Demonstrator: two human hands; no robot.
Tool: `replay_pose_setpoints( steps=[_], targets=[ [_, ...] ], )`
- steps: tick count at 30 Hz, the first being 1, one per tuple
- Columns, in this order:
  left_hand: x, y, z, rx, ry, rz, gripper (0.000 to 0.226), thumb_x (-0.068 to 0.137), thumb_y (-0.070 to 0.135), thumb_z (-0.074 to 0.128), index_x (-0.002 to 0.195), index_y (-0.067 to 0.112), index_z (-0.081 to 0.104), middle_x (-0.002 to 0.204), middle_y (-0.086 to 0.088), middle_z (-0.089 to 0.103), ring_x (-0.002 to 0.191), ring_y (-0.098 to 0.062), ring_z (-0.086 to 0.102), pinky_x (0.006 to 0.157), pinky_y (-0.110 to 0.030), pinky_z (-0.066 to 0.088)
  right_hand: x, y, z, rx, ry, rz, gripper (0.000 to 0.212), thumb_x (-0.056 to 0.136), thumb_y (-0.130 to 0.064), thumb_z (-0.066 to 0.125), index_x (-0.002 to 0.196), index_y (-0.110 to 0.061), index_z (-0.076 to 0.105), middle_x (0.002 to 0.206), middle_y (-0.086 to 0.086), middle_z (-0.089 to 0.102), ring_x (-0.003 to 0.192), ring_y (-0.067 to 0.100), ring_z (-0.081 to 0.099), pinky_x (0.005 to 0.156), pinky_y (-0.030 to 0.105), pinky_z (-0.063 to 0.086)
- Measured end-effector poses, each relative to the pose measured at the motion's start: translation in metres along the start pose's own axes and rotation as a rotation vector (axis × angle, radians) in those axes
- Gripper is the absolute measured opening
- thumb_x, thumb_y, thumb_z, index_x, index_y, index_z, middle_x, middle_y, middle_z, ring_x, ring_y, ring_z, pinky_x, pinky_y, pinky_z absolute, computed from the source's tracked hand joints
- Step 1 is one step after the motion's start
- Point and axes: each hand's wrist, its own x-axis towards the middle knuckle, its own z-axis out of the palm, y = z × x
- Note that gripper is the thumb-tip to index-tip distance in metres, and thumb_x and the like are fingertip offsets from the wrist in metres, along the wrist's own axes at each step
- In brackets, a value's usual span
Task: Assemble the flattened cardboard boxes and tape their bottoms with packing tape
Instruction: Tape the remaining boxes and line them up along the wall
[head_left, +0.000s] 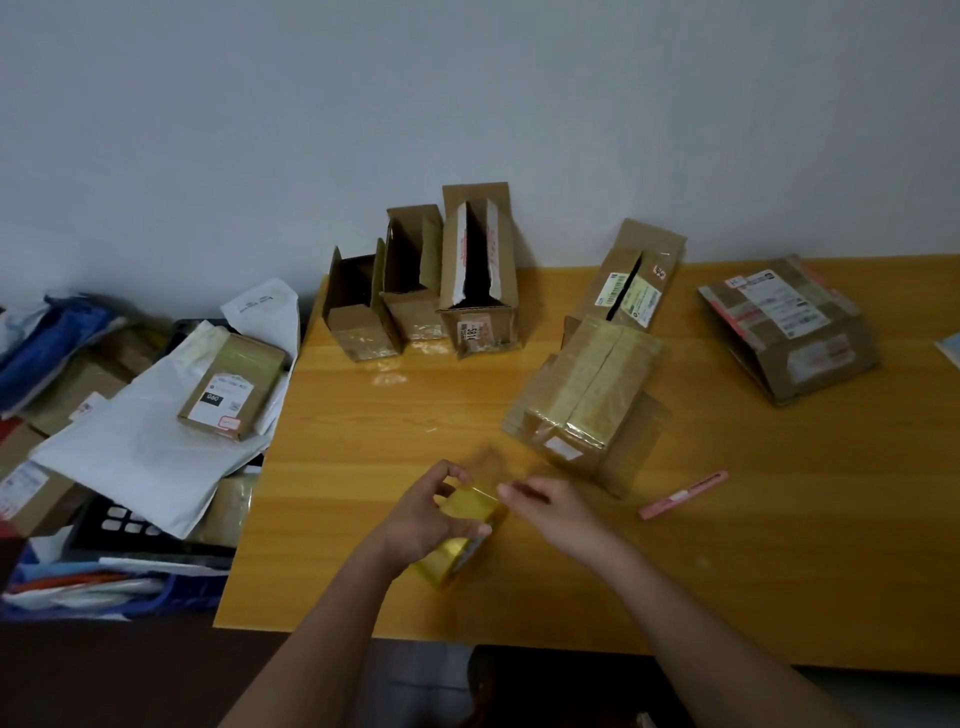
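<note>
My left hand (434, 512) grips a yellowish roll of packing tape (457, 540) just above the wooden table (363, 582). My right hand (556, 506) pinches the tape's loose end at the roll's upper right. A cardboard box (587, 395), bottom up with its flaps closed, lies just beyond my hands. Three assembled open boxes (421, 291) stand in a row by the wall. Another box (636, 280) leans at the back, and a labelled box (789, 332) lies on its side at the right.
A pink utility knife (683, 494) lies on the table right of my hands. Left of the table is a heap of white mailers, a small labelled box (231, 387) and other packaging. A blue crate (156, 597) sits below the heap.
</note>
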Motion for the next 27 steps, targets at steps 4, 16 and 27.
replay_pose_setpoints(
  steps=[4, 16, 27],
  targets=[
    [-0.004, -0.002, -0.002, 0.059, -0.027, 0.08, 0.053, 0.069, 0.013, 0.086, 0.109, 0.013, 0.053, 0.12, -0.01, 0.047, 0.108, -0.02, 0.046, 0.068, -0.009, 0.046, 0.013, 0.008, 0.03, 0.048, 0.145, -0.073, 0.012, 0.08, -0.031, 0.078, 0.085, -0.028, 0.068, 0.09, -0.007, 0.069, 0.09, 0.01, 0.064, 0.082, 0.026, 0.05],
    [-0.025, -0.046, -0.028, 0.088, 0.007, 0.174, 0.104, 0.063, 0.01, 0.09, 0.142, 0.027, 0.026, 0.134, 0.0, 0.04, 0.116, 0.002, 0.047, 0.08, -0.009, 0.046, 0.023, 0.012, 0.04, -0.207, 0.38, -0.143, 0.033, 0.096, -0.024, 0.059, 0.069, -0.02, 0.04, 0.063, -0.001, 0.049, 0.062, 0.021, 0.052, 0.056, 0.03, 0.044],
    [-0.035, -0.066, -0.096, 0.675, 0.386, 0.281, 0.087, 0.085, 0.002, 0.063, 0.144, 0.051, 0.023, 0.113, 0.005, 0.04, 0.102, -0.015, 0.039, 0.081, -0.034, 0.047, 0.049, -0.004, 0.093, 0.272, 0.287, 0.023, 0.022, 0.1, -0.015, 0.051, 0.079, -0.013, 0.046, 0.083, 0.015, 0.069, 0.057, 0.012, 0.069, 0.063, 0.039, 0.056]
  ],
)
